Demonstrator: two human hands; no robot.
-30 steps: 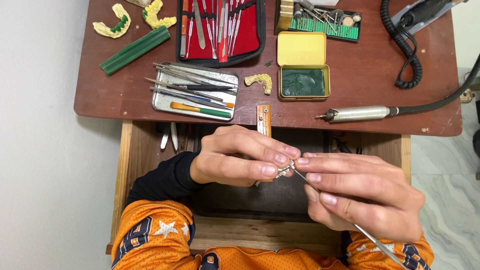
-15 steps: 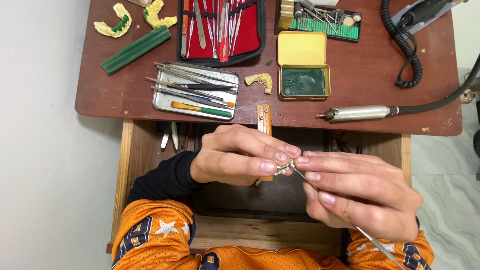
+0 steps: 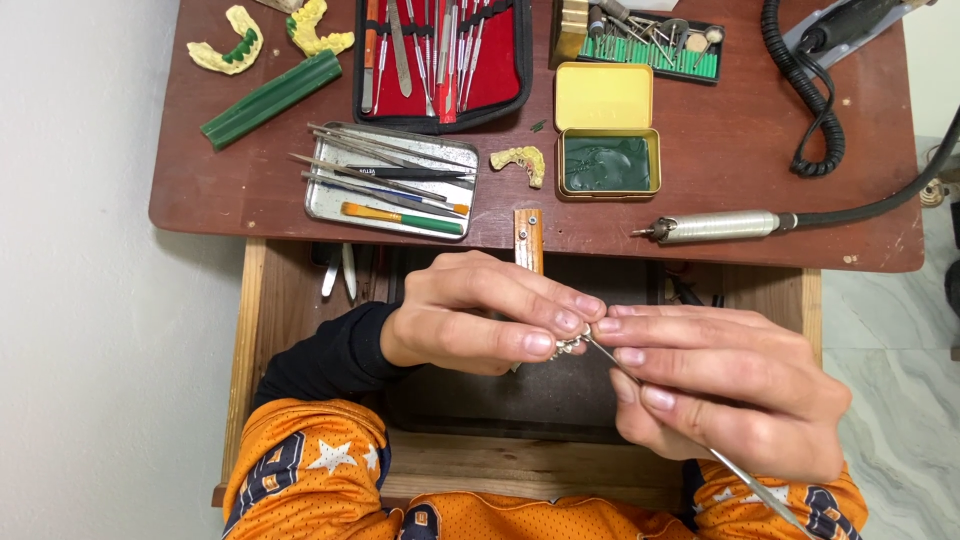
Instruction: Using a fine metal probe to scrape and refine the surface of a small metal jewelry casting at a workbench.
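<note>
Single camera on my head, looking straight down, close over my hands — brown desk filling the top

Dental lab bench. Beyond the left hand: yellow jaw casts, instrument tray, bur rack. Rotary handpiece lies above the right hand.

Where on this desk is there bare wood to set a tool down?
Bare: right of the yellow tin, between coiled cord and handpiece; also the left edge below the green bar. Crowded: the back row and metal tray.
</note>
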